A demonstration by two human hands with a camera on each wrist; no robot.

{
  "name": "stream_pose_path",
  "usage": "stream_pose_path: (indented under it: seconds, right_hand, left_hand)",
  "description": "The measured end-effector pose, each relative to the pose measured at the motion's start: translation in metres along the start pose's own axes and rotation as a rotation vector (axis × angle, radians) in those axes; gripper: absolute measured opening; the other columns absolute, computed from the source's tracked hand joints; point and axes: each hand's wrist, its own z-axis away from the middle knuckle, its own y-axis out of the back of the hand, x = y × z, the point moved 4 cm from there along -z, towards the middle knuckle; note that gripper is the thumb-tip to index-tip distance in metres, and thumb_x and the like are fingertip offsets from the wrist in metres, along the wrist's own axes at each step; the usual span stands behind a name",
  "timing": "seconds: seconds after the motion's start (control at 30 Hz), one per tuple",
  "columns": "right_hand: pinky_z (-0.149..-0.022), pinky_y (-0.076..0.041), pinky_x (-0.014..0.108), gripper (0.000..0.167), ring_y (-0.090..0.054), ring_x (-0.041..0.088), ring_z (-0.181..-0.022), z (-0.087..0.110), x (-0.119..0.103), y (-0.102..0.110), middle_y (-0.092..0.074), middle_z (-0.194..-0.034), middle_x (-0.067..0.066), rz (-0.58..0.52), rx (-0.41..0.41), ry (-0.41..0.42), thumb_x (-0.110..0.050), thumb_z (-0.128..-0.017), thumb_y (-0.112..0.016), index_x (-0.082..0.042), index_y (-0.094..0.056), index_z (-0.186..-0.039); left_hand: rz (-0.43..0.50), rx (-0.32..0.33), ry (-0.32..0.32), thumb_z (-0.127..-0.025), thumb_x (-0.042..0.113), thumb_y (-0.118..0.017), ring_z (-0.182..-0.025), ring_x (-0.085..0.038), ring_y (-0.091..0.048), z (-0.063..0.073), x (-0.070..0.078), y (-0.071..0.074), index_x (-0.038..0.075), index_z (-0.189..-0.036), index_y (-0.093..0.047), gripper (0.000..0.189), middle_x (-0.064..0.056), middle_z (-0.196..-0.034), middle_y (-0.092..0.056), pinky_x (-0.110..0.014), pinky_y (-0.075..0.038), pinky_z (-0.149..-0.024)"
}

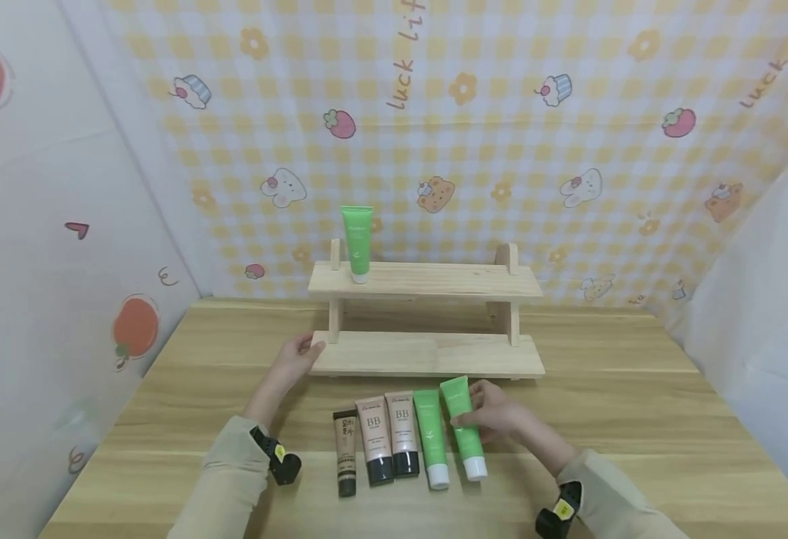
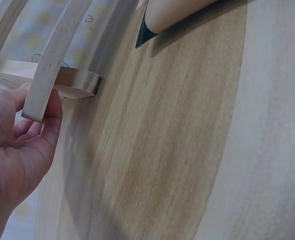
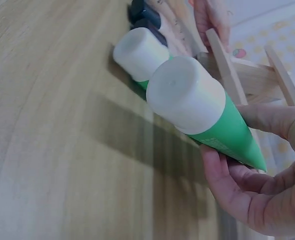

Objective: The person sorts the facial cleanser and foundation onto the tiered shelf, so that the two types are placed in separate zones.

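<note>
My left hand (image 1: pixel 297 355) grips the left end of the lower board of a two-tier wooden shelf (image 1: pixel 428 355); in the left wrist view thumb and fingers lie on either side of that board end (image 2: pixel 35 105). My right hand (image 1: pixel 496 410) holds a green squeeze tube (image 1: pixel 461 419) with a white cap (image 3: pixel 187 92), thumb on one side and fingers on the other. The tube is tilted, cap toward me, and casts a shadow on the table in the right wrist view. Just left of it lies a second green tube (image 1: pixel 429 430).
Left of the green tubes lie two BB cream tubes (image 1: pixel 374 430) (image 1: pixel 402 427) with black caps and a slim brown tube (image 1: pixel 345 449). Another green tube (image 1: pixel 358 238) stands cap down at the left of the upper shelf board. A patterned cloth (image 1: pixel 461 135) hangs behind the wooden table (image 1: pixel 610 397).
</note>
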Motion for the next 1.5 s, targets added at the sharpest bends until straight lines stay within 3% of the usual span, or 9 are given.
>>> stream_pose_path:
  seconds: [0.47, 0.7, 0.93, 1.17, 1.37, 1.5]
  right_hand:
    - [-0.072, -0.057, 0.039, 0.064, -0.064, 0.02, -0.083, -0.008, -0.026, 0.013, -0.059, -0.111, 0.023, -0.08, -0.048, 0.099, -0.01, -0.077, -0.07, 0.008, -0.034, -0.127]
    - [-0.072, -0.057, 0.036, 0.064, -0.064, 0.019, -0.084, -0.012, -0.052, 0.022, -0.057, -0.116, 0.026, -0.08, -0.055, 0.16, -0.01, -0.079, -0.068, 0.008, -0.033, -0.13]
    - [-0.08, -0.055, 0.04, 0.067, -0.062, 0.02, -0.093, -0.016, -0.073, 0.028, -0.055, -0.122, 0.024, -0.03, -0.04, 0.189, -0.014, -0.08, -0.069, 0.006, -0.034, -0.133]
    - [-0.075, -0.057, 0.035, 0.062, -0.063, 0.02, -0.089, -0.019, -0.089, 0.034, -0.057, -0.117, 0.025, -0.038, -0.039, 0.248, -0.011, -0.079, -0.069, 0.007, -0.037, -0.13]
    - [-0.077, -0.056, 0.034, 0.062, -0.06, 0.03, -0.104, -0.02, -0.1, 0.04, -0.057, -0.122, 0.022, -0.07, -0.015, 0.27, -0.009, -0.079, -0.069, 0.001, -0.04, -0.132]
    - [-0.087, -0.053, 0.039, 0.063, -0.054, 0.034, -0.115, -0.024, -0.105, 0.044, -0.054, -0.127, 0.02, -0.085, 0.0, 0.287, -0.009, -0.079, -0.07, -0.001, -0.04, -0.134]
  left_hand:
    - [-0.005, -0.003, -0.011, -0.097, 0.034, -0.041, -0.132, -0.042, -0.03, 0.0, 0.0, 0.0, -0.004, -0.143, -0.014, 0.066, -0.028, -0.145, -0.026, -0.048, -0.033, -0.107]
    - [-0.002, 0.002, -0.013, -0.097, 0.033, -0.042, -0.131, -0.042, -0.032, 0.001, 0.0, 0.001, -0.004, -0.143, -0.016, 0.064, -0.028, -0.144, -0.028, -0.048, -0.034, -0.107]
    - [-0.011, 0.006, -0.009, -0.097, 0.033, -0.042, -0.131, -0.042, -0.032, 0.0, 0.001, 0.0, -0.004, -0.143, -0.016, 0.064, -0.027, -0.144, -0.028, -0.049, -0.033, -0.107]
    - [-0.012, 0.008, -0.021, -0.097, 0.033, -0.042, -0.131, -0.042, -0.031, -0.003, 0.002, 0.0, -0.004, -0.143, -0.017, 0.064, -0.027, -0.144, -0.028, -0.049, -0.033, -0.107]
    - [-0.015, -0.001, -0.022, -0.097, 0.032, -0.041, -0.131, -0.042, -0.031, -0.001, 0.004, 0.0, -0.005, -0.143, -0.016, 0.064, -0.028, -0.144, -0.028, -0.049, -0.032, -0.108]
    - [-0.022, -0.006, -0.022, -0.097, 0.033, -0.041, -0.131, -0.042, -0.031, 0.0, 0.004, 0.0, -0.004, -0.143, -0.016, 0.064, -0.028, -0.144, -0.028, -0.049, -0.032, -0.108]
